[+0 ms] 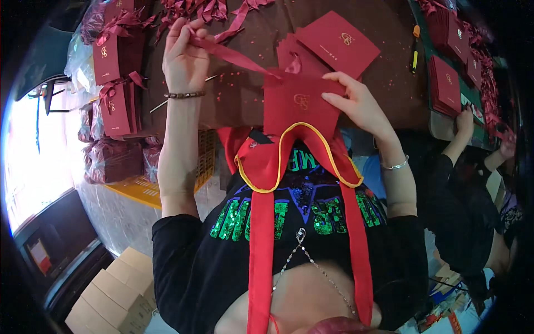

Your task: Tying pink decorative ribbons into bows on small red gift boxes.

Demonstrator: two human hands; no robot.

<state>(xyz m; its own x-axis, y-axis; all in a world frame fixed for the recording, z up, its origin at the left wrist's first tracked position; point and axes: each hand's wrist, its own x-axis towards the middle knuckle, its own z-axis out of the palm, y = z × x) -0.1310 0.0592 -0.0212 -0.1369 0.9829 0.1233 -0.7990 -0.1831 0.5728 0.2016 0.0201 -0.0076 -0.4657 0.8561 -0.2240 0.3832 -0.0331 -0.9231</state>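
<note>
My left hand (186, 58) is raised at the left, thumb and fingers pinched on a dark pink ribbon (233, 57). The ribbon runs taut down to the top edge of a flat, dark red paper gift bag (300, 103) with a gold emblem. On that bag's right edge, my right hand (361, 106) grips with thumb and fingers. A small ribbon loop (293, 64) stands up behind its top edge. Just beyond, another flat red gift bag (339, 44) lies tilted on more red paper. The held bag's lower edge sits above my red apron (311, 131) with yellow trim.
Red bags with tied ribbons (114, 106) stand at the left of the brown-covered table (245, 106). A thin metal rod (158, 106) lies near my left forearm, and a yellow-black cutter (415, 50) at the right. A co-worker's hand (465, 122) is beside stacked bags (445, 83).
</note>
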